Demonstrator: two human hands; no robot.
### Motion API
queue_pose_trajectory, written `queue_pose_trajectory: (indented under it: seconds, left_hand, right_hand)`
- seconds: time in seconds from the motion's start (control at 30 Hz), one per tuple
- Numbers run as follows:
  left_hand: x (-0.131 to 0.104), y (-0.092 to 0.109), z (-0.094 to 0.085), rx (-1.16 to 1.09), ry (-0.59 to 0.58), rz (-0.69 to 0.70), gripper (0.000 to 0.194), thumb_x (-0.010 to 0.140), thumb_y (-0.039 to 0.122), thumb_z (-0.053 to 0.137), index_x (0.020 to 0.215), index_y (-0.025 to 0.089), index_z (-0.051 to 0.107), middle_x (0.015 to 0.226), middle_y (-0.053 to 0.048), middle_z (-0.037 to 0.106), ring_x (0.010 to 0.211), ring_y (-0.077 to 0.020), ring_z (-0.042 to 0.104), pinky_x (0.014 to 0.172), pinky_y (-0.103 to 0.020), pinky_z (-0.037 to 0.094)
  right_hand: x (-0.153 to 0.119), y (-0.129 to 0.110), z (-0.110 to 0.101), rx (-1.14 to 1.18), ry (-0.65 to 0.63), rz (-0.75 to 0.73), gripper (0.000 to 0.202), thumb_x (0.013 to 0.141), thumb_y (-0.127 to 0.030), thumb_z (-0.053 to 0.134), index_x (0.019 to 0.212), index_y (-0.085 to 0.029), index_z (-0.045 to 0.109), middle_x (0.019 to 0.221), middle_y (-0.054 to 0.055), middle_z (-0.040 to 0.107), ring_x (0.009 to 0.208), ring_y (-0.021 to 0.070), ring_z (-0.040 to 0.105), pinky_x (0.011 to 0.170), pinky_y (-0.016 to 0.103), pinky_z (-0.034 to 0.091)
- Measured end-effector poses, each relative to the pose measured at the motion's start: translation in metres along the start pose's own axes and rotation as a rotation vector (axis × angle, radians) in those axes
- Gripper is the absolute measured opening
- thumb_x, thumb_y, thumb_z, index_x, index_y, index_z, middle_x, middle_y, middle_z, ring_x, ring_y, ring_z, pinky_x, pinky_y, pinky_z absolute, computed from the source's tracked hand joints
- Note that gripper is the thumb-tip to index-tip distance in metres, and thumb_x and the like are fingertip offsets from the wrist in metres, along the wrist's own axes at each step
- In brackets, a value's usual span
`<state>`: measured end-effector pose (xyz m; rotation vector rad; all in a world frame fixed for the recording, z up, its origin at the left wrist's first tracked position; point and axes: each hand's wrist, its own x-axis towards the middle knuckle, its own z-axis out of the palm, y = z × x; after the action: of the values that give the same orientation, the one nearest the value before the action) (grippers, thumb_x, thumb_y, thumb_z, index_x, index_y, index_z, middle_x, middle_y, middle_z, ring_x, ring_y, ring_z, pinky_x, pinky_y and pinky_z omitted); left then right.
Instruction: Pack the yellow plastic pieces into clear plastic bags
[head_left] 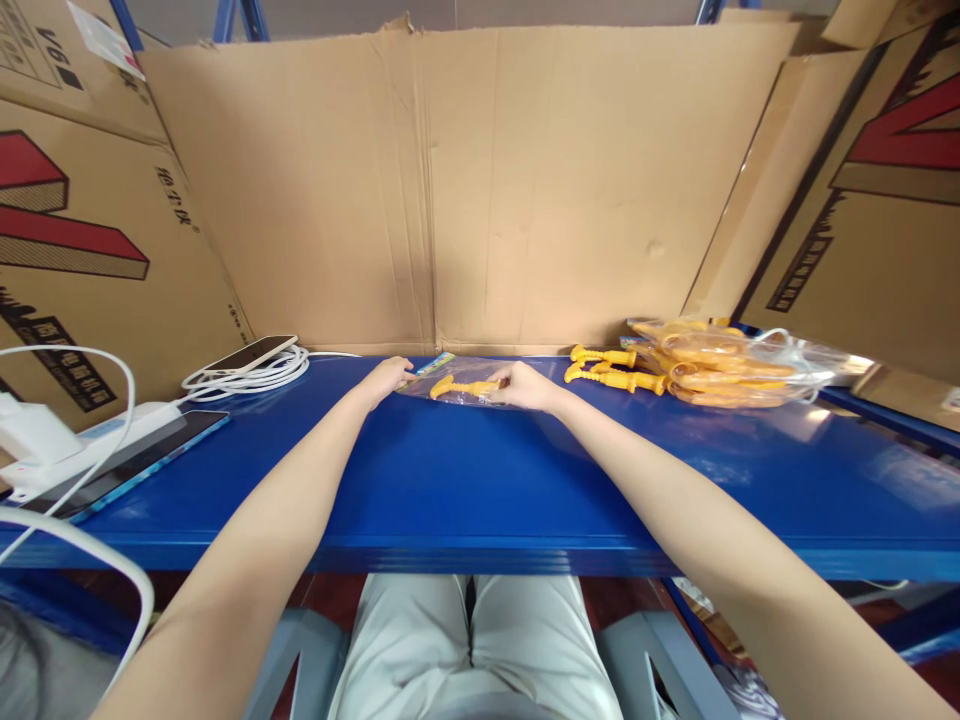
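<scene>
A clear plastic bag (420,385) with a coloured header lies at the back middle of the blue shelf. Inside it, or on top of it, is a yellow toy hammer-like piece (457,388); which of the two I cannot tell. My left hand (390,378) has its fingers closed on the bag's left end, by the header. At the yellow piece's right end, my right hand (521,386) is closed round it and the bag's film. Two loose yellow pieces (619,376) lie right of my right hand, beside a pile of bagged yellow pieces (720,365).
A blue shelf (480,480) spans the view, with cardboard (525,190) upright behind it. On the left are a phone (259,353) on a coiled white cable (281,375), a power strip (97,450) and a dark tablet (135,465). Large boxes flank both sides.
</scene>
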<state>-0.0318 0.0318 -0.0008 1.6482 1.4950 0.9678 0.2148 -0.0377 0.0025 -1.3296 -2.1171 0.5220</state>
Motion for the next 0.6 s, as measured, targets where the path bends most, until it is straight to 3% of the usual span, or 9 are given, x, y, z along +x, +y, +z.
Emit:
queue_pose_trajectory:
  seconds: [0.13,0.27,0.47,0.6]
  left_hand:
    - [-0.011,0.012,0.005,-0.087,-0.089,-0.052,0.022,0.081,0.022,0.039,0.094,0.015,0.055,0.083,-0.010,0.072,0.083,-0.0176,0.068,0.080,-0.027,0.048]
    - [-0.013,0.015,0.010,-0.119,-0.107,-0.021,0.020,0.081,0.021,0.039,0.090,0.015,0.056,0.077,-0.010,0.072,0.084,-0.0188,0.068,0.080,-0.028,0.049]
    - [-0.007,0.009,0.014,-0.130,-0.056,0.002,0.020,0.081,0.023,0.040,0.090,0.014,0.055,0.088,-0.014,0.070,0.084,-0.0192,0.068,0.076,-0.027,0.051]
    - [-0.002,0.003,0.012,-0.005,0.028,0.090,0.021,0.083,0.027,0.039,0.089,0.015,0.056,0.100,-0.014,0.068,0.090,-0.0197,0.066,0.075,-0.027,0.051]
  right_hand:
    - [-0.003,-0.001,0.000,0.048,-0.012,0.006,0.023,0.068,-0.027,0.061,0.077,-0.009,0.072,0.069,0.007,0.064,0.062,0.0169,0.054,0.056,0.029,0.041]
    - [-0.001,0.002,0.004,0.089,-0.006,0.014,0.021,0.068,-0.026,0.062,0.079,-0.009,0.071,0.068,0.007,0.064,0.064,0.0187,0.056,0.060,0.031,0.044]
    - [0.003,0.005,0.006,0.264,-0.083,0.041,0.039,0.064,-0.024,0.069,0.102,-0.012,0.066,0.089,0.004,0.068,0.078,0.0156,0.060,0.073,0.026,0.047]
    - [0.002,0.002,0.006,0.292,-0.064,0.108,0.039,0.066,-0.017,0.066,0.105,-0.012,0.065,0.094,0.006,0.068,0.080,0.0152,0.061,0.075,0.026,0.047]
